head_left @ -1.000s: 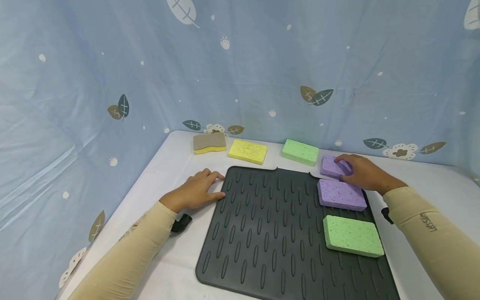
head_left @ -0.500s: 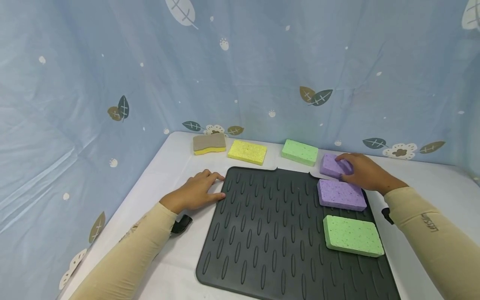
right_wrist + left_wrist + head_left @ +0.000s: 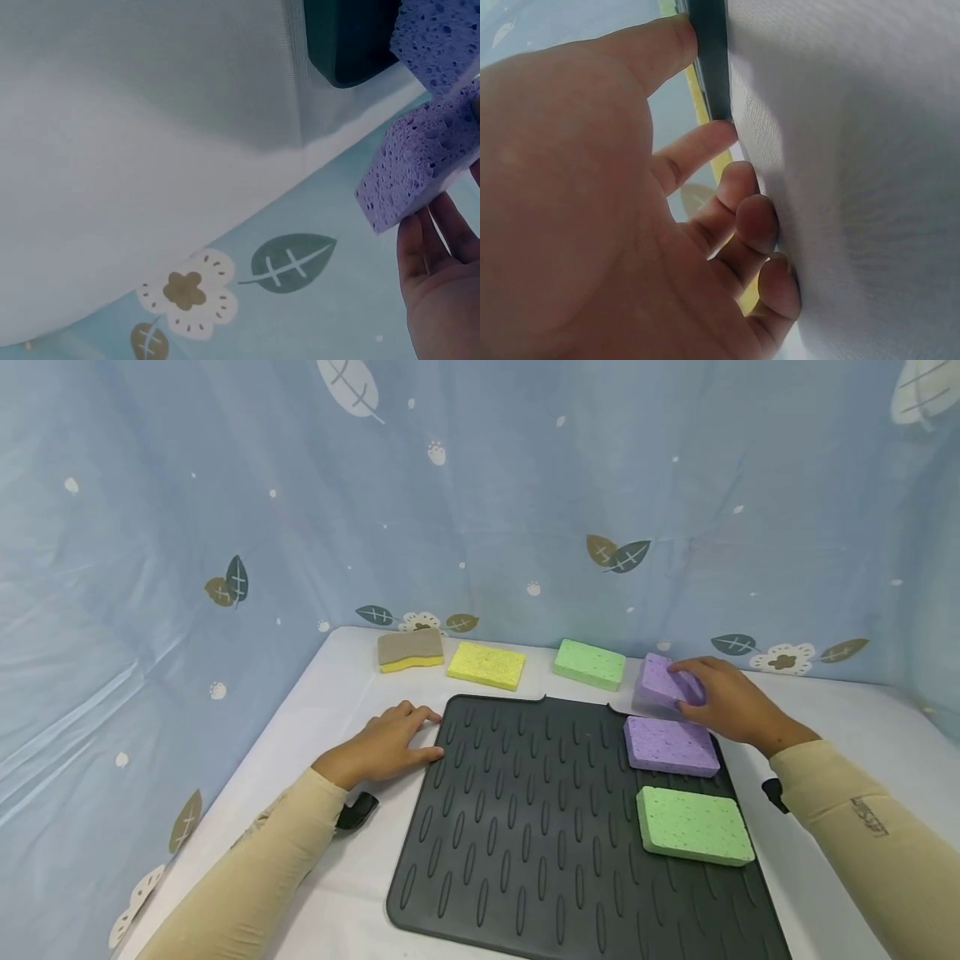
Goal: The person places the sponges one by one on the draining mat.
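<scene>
My right hand [image 3: 731, 703] pinches a purple sponge [image 3: 660, 683] between thumb and fingers, behind the mat's far right corner; in the right wrist view this held sponge [image 3: 409, 165] is tilted and raised off the table. A second purple sponge [image 3: 671, 747] lies flat on the dark ribbed mat [image 3: 517, 810], just in front of it. Nearer to me on the mat is a light green sponge [image 3: 694, 827]. My left hand [image 3: 384, 743] rests at the mat's left edge, thumb and fingertips touching it; the left wrist view shows the fingers [image 3: 756, 225] loosely bent, holding nothing.
Along the back of the white-covered table [image 3: 352, 685] stand a grey-and-yellow sponge [image 3: 410, 650], a yellow sponge [image 3: 486, 666] and another green sponge [image 3: 589, 664]. A blue patterned curtain [image 3: 480, 493] hangs behind and to the left.
The right hand has lifted and tilted the rear purple sponge, which lay flat before. The left hand stays at the mat's edge. The head view has shifted slightly.
</scene>
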`<action>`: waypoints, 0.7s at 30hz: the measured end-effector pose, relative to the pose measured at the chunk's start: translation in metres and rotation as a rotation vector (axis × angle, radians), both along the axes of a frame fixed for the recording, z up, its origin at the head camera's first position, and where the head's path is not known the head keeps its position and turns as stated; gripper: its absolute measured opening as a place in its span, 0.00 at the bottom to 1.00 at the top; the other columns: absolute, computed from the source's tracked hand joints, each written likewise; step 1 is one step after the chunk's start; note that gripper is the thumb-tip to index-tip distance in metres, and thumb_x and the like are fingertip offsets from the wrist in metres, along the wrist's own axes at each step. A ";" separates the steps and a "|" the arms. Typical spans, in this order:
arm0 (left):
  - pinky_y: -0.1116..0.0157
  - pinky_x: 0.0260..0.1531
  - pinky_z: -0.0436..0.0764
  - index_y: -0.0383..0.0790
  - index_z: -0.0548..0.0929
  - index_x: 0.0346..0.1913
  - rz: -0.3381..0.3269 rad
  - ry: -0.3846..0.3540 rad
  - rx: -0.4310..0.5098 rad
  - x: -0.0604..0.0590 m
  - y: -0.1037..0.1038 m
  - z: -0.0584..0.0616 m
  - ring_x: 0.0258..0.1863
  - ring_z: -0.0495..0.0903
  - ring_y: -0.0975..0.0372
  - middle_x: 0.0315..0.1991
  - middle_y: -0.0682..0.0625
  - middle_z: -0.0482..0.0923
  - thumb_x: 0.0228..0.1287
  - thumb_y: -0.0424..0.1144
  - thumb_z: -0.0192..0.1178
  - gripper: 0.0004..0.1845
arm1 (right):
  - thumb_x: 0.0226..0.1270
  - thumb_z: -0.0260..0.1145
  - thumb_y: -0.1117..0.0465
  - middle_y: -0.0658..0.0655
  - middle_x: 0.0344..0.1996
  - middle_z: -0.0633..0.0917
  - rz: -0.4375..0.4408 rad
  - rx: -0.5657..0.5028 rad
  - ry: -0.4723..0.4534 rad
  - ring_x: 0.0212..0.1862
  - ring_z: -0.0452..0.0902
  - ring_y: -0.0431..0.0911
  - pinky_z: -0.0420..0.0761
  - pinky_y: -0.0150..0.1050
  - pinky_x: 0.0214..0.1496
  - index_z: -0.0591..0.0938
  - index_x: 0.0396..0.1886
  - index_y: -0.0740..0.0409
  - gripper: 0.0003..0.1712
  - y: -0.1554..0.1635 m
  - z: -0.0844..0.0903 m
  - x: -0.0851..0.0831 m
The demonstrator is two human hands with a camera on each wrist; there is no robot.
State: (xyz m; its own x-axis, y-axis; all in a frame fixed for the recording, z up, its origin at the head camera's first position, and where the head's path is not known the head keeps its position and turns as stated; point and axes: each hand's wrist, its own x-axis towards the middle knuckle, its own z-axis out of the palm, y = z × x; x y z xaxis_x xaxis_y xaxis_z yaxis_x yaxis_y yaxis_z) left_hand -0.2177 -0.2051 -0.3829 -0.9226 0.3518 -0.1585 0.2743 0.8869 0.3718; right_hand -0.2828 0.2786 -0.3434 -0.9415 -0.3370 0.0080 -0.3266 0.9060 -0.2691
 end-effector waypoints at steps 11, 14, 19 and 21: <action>0.43 0.60 0.69 0.49 0.70 0.70 -0.002 0.002 -0.002 0.002 0.001 0.001 0.59 0.72 0.51 0.58 0.42 0.72 0.68 0.60 0.60 0.32 | 0.61 0.72 0.61 0.73 0.67 0.70 -0.004 -0.002 0.064 0.68 0.61 0.73 0.64 0.73 0.63 0.73 0.67 0.61 0.34 -0.002 0.014 0.021; 0.44 0.60 0.69 0.49 0.70 0.70 0.000 0.002 -0.003 0.002 0.001 0.001 0.58 0.72 0.51 0.58 0.42 0.72 0.68 0.60 0.60 0.33 | 0.60 0.73 0.62 0.72 0.66 0.71 0.019 -0.012 0.100 0.67 0.63 0.72 0.65 0.73 0.63 0.74 0.66 0.60 0.33 -0.004 0.017 0.027; 0.44 0.60 0.69 0.49 0.70 0.69 0.001 0.007 -0.003 0.002 0.000 0.000 0.58 0.72 0.51 0.57 0.43 0.72 0.68 0.60 0.61 0.32 | 0.58 0.74 0.63 0.71 0.65 0.73 0.043 -0.015 0.164 0.66 0.65 0.70 0.65 0.71 0.64 0.75 0.65 0.61 0.33 -0.007 0.020 0.037; 0.43 0.59 0.69 0.49 0.71 0.69 -0.004 0.012 0.000 0.002 0.000 -0.001 0.58 0.72 0.51 0.57 0.43 0.72 0.68 0.59 0.61 0.32 | 0.57 0.75 0.63 0.70 0.65 0.73 0.047 -0.015 0.183 0.66 0.65 0.70 0.65 0.71 0.65 0.76 0.64 0.60 0.34 -0.009 0.021 0.042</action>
State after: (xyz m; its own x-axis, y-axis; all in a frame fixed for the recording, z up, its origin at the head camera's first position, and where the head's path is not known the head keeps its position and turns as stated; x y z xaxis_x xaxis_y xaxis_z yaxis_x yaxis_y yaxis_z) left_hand -0.2158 -0.2047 -0.3839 -0.9231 0.3551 -0.1479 0.2817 0.8859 0.3686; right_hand -0.2405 0.2701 -0.3223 -0.9068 -0.3794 0.1835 -0.4136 0.8847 -0.2149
